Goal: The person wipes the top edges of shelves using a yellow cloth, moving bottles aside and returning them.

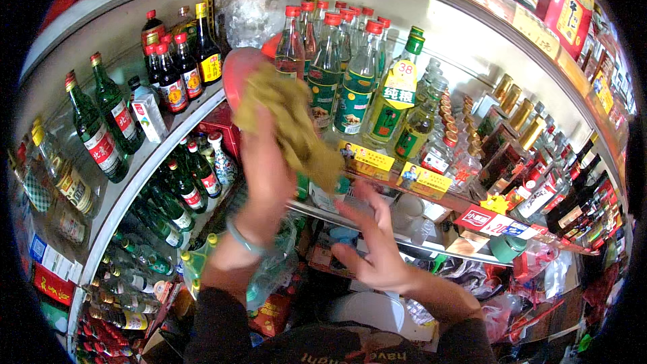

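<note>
My left hand (259,162), with a pale band on its wrist, is raised before the corner of the shelves. It grips a crumpled yellow-brown cloth (290,121), blurred at its edges. A red rounded thing (236,74) shows behind the cloth; its kind and whether my hand holds it I cannot tell. Clear bottles with red caps (327,61) stand just beyond the cloth. Lower and to the right, my right hand (374,243) is empty with its fingers apart, in front of the shelf edge. A green-capped bottle (394,94) with a yellow tag stands beyond it.
Dark sauce bottles (178,71) and green bottles (94,125) line the left shelf. Small bottles (519,141) crowd the right shelf, whose edge carries yellow price tags (424,178). More bottles (145,256) fill the lower left shelf. A white round lid or tub (367,310) sits below.
</note>
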The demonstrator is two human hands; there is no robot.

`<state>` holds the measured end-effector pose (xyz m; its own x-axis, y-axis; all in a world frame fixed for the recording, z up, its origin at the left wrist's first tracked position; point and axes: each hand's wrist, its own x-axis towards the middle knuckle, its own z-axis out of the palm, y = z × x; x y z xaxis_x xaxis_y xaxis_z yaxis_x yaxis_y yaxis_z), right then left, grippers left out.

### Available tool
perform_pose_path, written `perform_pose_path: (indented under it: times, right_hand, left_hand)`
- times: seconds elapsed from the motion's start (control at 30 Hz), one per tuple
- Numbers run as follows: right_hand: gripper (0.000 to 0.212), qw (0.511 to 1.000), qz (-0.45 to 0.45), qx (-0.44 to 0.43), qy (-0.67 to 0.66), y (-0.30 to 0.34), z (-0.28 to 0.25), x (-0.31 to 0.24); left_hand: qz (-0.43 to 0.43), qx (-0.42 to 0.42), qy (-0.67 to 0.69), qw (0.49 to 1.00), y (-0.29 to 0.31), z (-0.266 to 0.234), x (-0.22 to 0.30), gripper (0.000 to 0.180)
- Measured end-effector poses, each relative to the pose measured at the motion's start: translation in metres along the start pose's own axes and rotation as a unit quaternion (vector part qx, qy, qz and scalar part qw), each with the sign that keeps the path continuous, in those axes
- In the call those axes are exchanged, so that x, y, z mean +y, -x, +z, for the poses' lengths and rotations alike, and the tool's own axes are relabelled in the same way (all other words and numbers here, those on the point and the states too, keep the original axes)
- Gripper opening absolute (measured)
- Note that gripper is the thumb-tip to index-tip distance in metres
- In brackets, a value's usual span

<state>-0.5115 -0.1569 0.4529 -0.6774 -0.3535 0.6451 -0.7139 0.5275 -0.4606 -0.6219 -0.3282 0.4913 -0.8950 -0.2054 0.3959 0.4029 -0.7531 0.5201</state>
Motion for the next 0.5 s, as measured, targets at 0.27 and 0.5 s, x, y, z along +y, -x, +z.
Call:
perform_pose_path:
  times: [0.27,0.5]
  right_hand:
    - [0.033,0.971,0.130,-0.122,-0.159,0.059,0.023,0.016]
    - [0.021,0.933,0.306,-0.014,-0.191,0.119,0.014,0.043]
  left_hand:
    - [0.024,-0.136,-0.004,0.990,-0.222,0.010,0.081,0.034]
    - [0.301,-0.068,-0.368,0.877,-0.273,0.035,0.062,0.021]
